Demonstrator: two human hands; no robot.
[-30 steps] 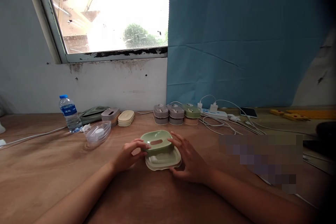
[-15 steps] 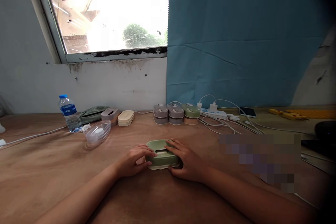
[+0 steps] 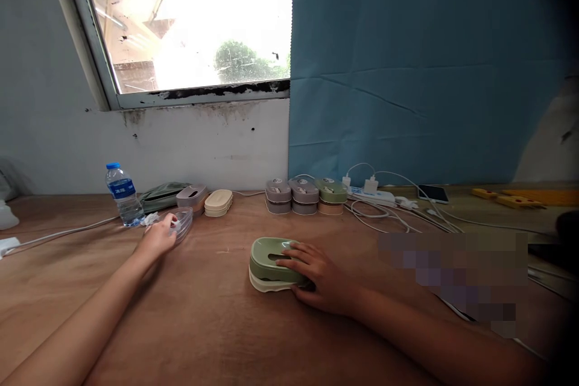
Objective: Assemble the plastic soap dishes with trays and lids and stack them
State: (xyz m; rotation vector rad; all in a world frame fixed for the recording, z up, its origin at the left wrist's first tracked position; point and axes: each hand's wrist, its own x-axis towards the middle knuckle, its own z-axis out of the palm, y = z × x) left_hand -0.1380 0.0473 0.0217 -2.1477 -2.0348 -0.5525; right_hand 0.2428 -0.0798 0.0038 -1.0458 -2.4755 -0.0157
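Observation:
A green oval lunch box lid [image 3: 265, 251] with a dark slot in its top sits on a cream base [image 3: 266, 286] in the middle of the table. My right hand [image 3: 316, 274] grips its right end, fingers over the top and thumb low at the front. Away to the left, my left hand [image 3: 159, 236] is at a clear plastic container [image 3: 185, 226], its fingers bent together over the opening. Something white shows by those fingertips, too small and covered to name.
A water bottle [image 3: 123, 196], a green pouch [image 3: 163, 196], a lidded box [image 3: 192, 198] and cream lids [image 3: 218, 202] stand at the back left. Two grey lunch boxes [image 3: 277, 198] and a green one [image 3: 332, 198] line the wall. Right of them are a power strip [image 3: 373, 196], cables and a phone [image 3: 433, 193].
My left hand has let go of the green lunch box and moved left to the clear container. My right hand stays on the box.

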